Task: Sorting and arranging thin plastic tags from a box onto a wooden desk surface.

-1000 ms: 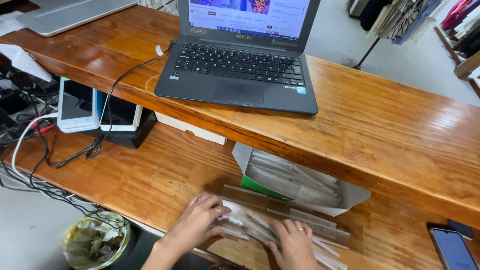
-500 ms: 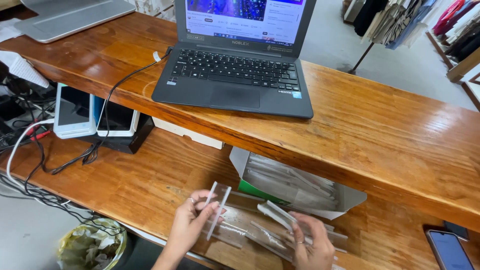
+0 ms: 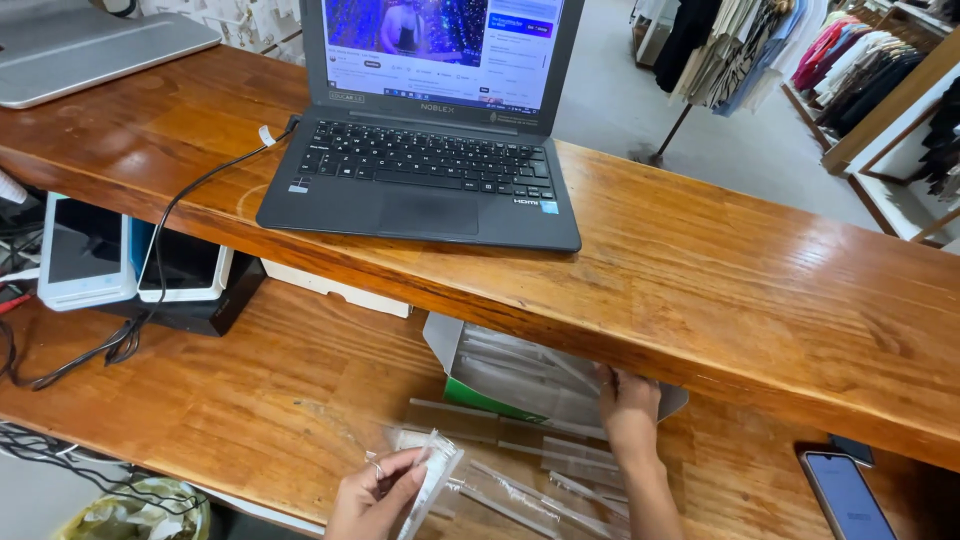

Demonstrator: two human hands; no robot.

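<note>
Two hands sorting clear plastic sleeves on a wooden counter.
Left hand [image 3: 375, 495] grips a clear packet [image 3: 430, 478] low over the counter; right hand [image 3: 628, 410] reaches, fingers spread, into the open cardboard box [image 3: 520, 372].

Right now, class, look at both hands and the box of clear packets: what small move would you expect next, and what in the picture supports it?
Probably the right hand draws another packet out of the open box. It already reaches into the box's mouth, where more clear packets show, while the left hand holds one clear packet above the loose ones on the lower wooden counter.
</note>
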